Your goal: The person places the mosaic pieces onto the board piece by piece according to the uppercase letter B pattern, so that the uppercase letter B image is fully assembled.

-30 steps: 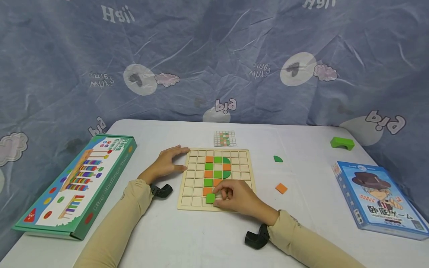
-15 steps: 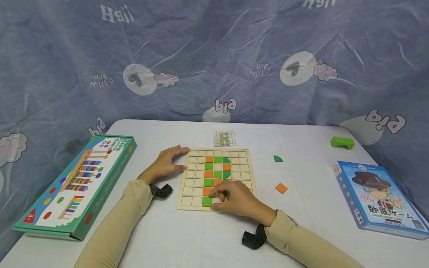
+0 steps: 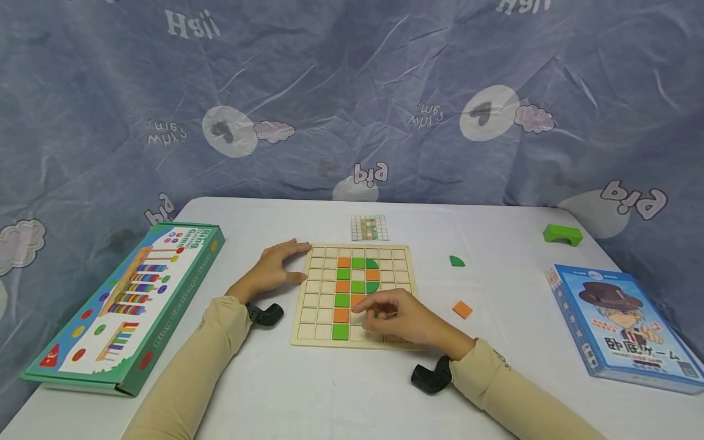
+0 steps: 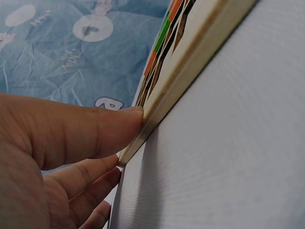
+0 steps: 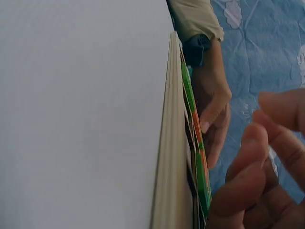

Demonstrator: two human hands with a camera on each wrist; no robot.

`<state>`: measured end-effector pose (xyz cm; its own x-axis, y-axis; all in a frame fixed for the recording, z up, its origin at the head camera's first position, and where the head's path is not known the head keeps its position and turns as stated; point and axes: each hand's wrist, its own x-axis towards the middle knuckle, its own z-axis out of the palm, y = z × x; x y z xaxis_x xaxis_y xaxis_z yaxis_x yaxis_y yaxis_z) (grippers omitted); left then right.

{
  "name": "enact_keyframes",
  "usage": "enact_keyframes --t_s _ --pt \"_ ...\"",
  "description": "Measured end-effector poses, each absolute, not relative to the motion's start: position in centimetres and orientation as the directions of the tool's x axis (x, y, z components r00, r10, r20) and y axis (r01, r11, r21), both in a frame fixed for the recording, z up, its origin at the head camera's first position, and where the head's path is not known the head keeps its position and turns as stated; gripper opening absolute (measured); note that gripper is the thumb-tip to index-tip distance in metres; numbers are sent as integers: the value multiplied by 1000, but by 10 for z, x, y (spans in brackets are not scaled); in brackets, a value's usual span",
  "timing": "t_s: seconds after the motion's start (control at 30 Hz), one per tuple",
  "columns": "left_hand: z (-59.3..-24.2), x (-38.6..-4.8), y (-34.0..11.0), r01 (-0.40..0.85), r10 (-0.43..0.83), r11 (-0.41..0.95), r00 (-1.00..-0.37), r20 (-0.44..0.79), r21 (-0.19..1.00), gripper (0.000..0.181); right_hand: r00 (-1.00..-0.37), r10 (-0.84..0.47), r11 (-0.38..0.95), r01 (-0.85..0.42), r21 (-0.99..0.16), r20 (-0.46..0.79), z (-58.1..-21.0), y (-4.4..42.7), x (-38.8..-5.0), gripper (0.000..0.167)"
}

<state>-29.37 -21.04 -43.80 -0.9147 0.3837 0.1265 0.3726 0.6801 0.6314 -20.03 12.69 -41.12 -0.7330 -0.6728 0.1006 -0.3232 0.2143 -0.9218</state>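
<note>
A wooden grid board (image 3: 315, 300) lies on the white table, with several green and orange square tiles and rounded dark green pieces set in its cells. My left hand (image 3: 269, 269) rests at its left edge; in the left wrist view, the thumb (image 4: 119, 125) touches the board's side. Over the lower right of the board hovers my right hand (image 3: 401, 315), fingers loosely bent, nothing visible between the tips. Just left of it a bright green square tile (image 3: 340, 332) lies flat in the bottom row. A bit of green shows between the right fingers; part of the board beneath is hidden.
Behind the board lies a small pattern card (image 3: 370, 228). To the right are a dark green quarter-round piece (image 3: 456, 261), an orange square tile (image 3: 462, 310), a green arch block (image 3: 562, 234) and a blue game box (image 3: 624, 330). A green box (image 3: 126, 305) stands left.
The green square tile went from the right fingers into the bottom row. My right hand let go of it and moved up and right. The left hand stays put.
</note>
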Motion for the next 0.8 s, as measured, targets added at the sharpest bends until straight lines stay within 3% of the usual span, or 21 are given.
enact_keyframes --t_s 0.23,0.6,0.8 --pt "-438 -294 -210 381 385 682 -913 136 624 74 -738 -667 222 -328 -918 103 -408 163 -202 21" --pt "-439 -294 -211 387 386 684 -911 143 618 74 -882 -463 331 -270 -904 94 -404 231 -200 20" --pt "-437 -293 -210 385 386 682 -912 141 622 74 -946 -325 423 -156 -893 11 -404 257 -200 27"
